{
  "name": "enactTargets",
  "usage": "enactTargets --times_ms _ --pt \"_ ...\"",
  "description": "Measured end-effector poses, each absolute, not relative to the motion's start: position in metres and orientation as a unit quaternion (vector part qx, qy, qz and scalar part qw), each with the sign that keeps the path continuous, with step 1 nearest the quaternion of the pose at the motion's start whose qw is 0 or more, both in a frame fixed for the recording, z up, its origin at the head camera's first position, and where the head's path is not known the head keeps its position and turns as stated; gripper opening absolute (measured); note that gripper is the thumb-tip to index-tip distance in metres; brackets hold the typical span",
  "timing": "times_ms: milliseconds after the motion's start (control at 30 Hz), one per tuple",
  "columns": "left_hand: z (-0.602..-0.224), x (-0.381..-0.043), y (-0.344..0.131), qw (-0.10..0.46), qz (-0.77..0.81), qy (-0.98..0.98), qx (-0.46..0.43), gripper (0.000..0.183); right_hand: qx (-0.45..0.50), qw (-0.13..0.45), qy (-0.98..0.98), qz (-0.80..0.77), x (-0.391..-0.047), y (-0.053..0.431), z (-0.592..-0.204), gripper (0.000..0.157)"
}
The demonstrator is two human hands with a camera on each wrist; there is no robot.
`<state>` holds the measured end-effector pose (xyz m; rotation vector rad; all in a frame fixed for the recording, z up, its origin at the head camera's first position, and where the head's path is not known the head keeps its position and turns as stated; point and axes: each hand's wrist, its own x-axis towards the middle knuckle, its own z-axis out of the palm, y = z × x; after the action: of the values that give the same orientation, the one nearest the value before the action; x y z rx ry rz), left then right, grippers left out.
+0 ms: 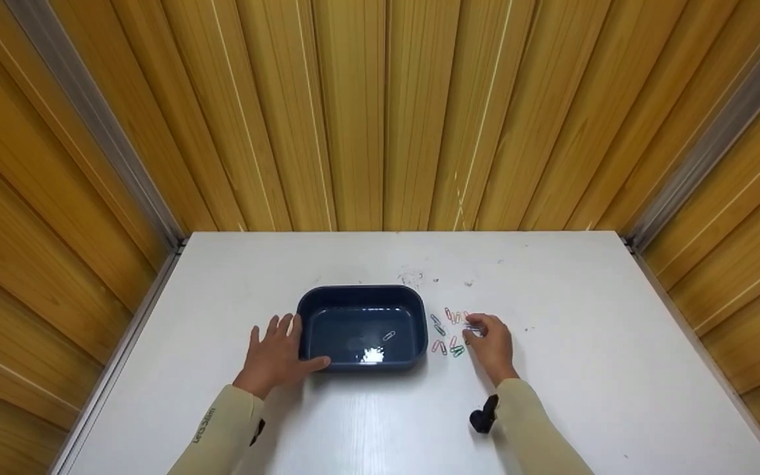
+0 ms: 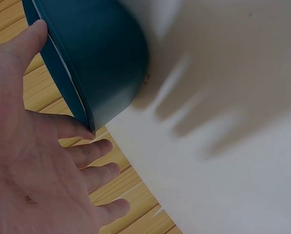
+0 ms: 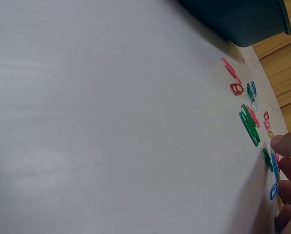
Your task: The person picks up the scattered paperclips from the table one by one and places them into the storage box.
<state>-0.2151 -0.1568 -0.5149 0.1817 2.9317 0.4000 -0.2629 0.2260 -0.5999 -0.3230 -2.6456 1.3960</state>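
Observation:
A dark blue rectangular bin (image 1: 361, 366) sits on the white table, with one pale paper clip (image 1: 388, 336) on its floor. My left hand (image 1: 276, 356) rests at the bin's left end, fingers spread; in the left wrist view its thumb (image 2: 35, 36) and index finger touch the rim. To the right of the bin lie several coloured paper clips, among them a green one (image 1: 440, 330) and a red one (image 1: 448, 313). Over the right side of this group is my right hand (image 1: 495, 346), thumb and index finger bent and apart. Blue clips (image 3: 274, 190) lie close beside its fingers.
The white table (image 1: 367, 429) ends at the back against yellow wood-patterned wall panels (image 1: 353, 132), which also stand on both sides. A black device (image 1: 483, 415) is at the right wrist. Small dark marks (image 1: 411, 276) show on the tabletop behind the bin.

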Motion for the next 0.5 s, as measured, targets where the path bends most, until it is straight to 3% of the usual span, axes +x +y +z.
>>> enactTargets --times_ms 500 --pt "-0.5138 -0.2148 -0.1565 0.093 0.135 0.985 0.054 0.105 -0.105 0.065 -0.881 0.457 -0.2659 0.2242 -0.6011 0.026"
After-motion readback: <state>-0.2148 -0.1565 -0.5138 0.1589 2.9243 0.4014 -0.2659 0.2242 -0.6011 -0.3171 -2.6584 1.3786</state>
